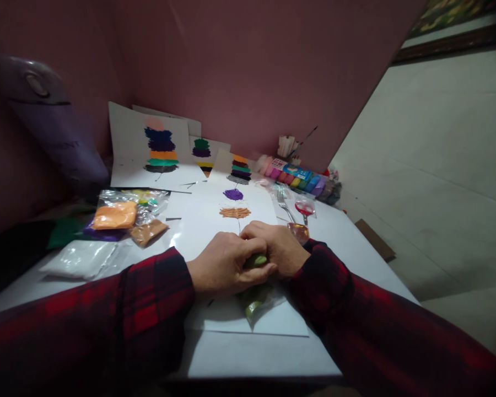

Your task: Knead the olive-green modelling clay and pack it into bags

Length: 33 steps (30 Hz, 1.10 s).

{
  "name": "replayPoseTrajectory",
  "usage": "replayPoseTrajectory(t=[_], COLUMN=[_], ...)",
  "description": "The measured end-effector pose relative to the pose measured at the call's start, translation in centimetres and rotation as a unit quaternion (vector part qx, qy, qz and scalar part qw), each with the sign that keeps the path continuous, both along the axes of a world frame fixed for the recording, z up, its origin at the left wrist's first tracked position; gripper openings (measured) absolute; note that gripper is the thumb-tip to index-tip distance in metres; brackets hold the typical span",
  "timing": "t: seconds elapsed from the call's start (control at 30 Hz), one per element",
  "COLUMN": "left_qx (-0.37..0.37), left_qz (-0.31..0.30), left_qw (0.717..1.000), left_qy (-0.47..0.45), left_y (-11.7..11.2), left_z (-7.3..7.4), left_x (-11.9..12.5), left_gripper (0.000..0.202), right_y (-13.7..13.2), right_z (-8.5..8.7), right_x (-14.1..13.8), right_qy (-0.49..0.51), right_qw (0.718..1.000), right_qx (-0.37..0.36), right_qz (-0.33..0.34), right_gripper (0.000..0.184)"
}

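Observation:
My left hand (223, 267) and my right hand (283, 251) meet low in the middle of the view, fingers curled together. A lump of green modelling clay (256, 261) shows between them. My left thumb and fingers bend round it; the right fingers press against it from the far side, partly hidden. Just below the hands lies a clear plastic bag (254, 309) with more green clay in it. Beyond the hands, a white sheet (198, 220) bears a purple clay patch (233, 194) and a ridged orange-brown clay band (235, 213).
Bagged orange clay (116, 215) and a white packet (80, 259) lie left. At right are a fork (284, 203), red-handled scissors (305, 209) and a pack of coloured clay (297, 175). Sheets with layered clay (149, 143) lean on the wall; a purple cylinder (60, 127) stands left.

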<state>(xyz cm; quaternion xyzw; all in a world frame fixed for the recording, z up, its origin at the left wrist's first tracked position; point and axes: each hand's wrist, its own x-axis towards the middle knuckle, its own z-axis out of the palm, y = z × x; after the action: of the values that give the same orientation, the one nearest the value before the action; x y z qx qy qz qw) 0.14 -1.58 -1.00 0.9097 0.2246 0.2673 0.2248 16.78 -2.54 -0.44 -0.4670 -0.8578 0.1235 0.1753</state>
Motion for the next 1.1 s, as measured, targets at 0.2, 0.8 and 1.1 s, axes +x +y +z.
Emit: replayPoseTrajectory(t=[0.2,0.8,1.1], left_qx=[0.004,0.000,0.004], left_qz=[-0.001,-0.006,-0.006], left_qw=[1.000,1.000,1.000], left_qy=[-0.003,-0.013,-0.008], left_y=[-0.02,0.09,0.04], left_z=[-0.07,-0.18,-0.06], left_x=[-0.05,0.08,0.05], left_gripper=[0.023,0.022,0.024], right_y=[0.03,-0.07,-0.07], right_z=[-0.02,-0.04,0.20], right_x=[-0.02,0.05,-0.15], right_qy=[0.002,-0.003,-0.010], right_qw=[1.000,1.000,1.000], right_qx=[-0.001,-0.003,-0.006], right_qz=[0.002,-0.001,-0.003], right_gripper=[0.007,0.008,0.009])
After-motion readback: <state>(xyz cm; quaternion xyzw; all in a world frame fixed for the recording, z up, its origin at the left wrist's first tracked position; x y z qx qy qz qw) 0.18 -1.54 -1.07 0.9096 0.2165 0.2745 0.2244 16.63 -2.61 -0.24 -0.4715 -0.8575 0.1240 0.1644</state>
